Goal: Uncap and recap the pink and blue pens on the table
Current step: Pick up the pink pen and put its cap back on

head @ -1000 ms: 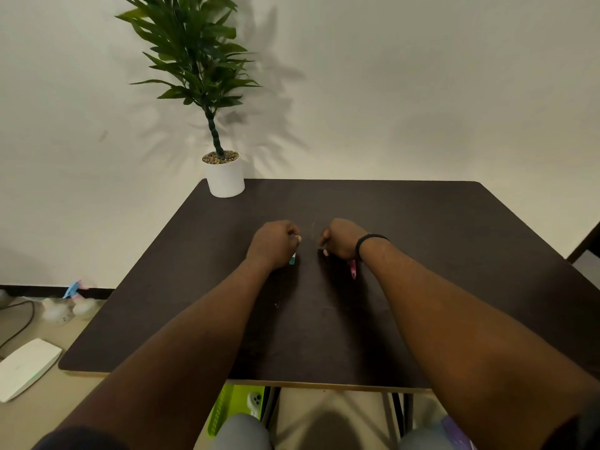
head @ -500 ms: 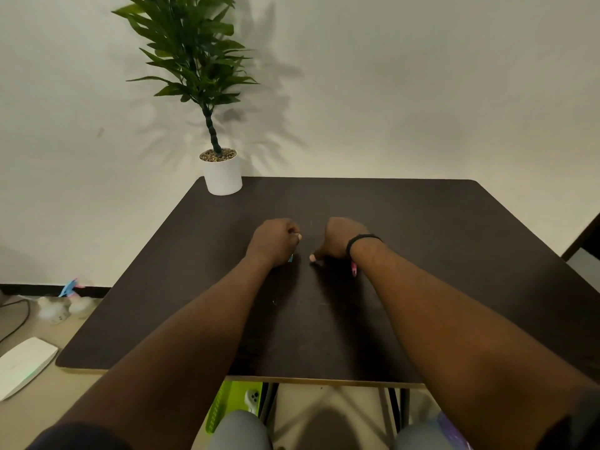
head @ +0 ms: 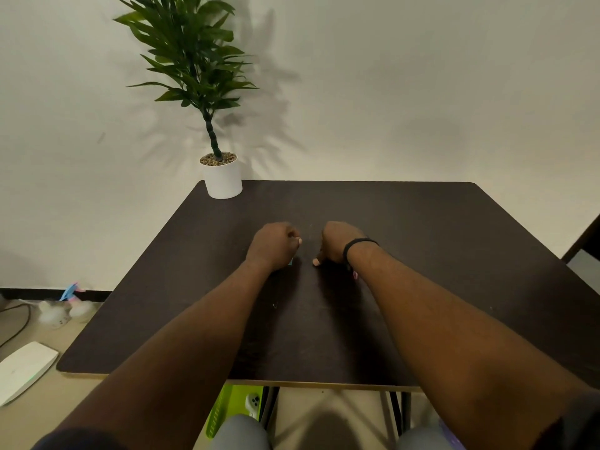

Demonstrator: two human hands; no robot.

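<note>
Both fists rest on the dark table (head: 422,241) near its middle. My left hand (head: 272,245) is closed around the blue pen (head: 290,262); only a small teal tip shows under the fist. My right hand (head: 334,241), with a black band at the wrist, is closed around the pink pen (head: 355,275), of which a short pink end pokes out below the wrist. The thumb of the right hand points down onto the table. The two fists are a short gap apart. Caps and the rest of both pens are hidden inside the hands.
A potted plant in a white pot (head: 222,178) stands at the table's far left corner. On the floor to the left lie a white flat device (head: 22,368) and small toys (head: 65,306). A green basket (head: 227,407) sits under the table.
The right hand has lowered and drawn the pink pen further under the wrist, so less pink shows. The left hand has hardly moved.
</note>
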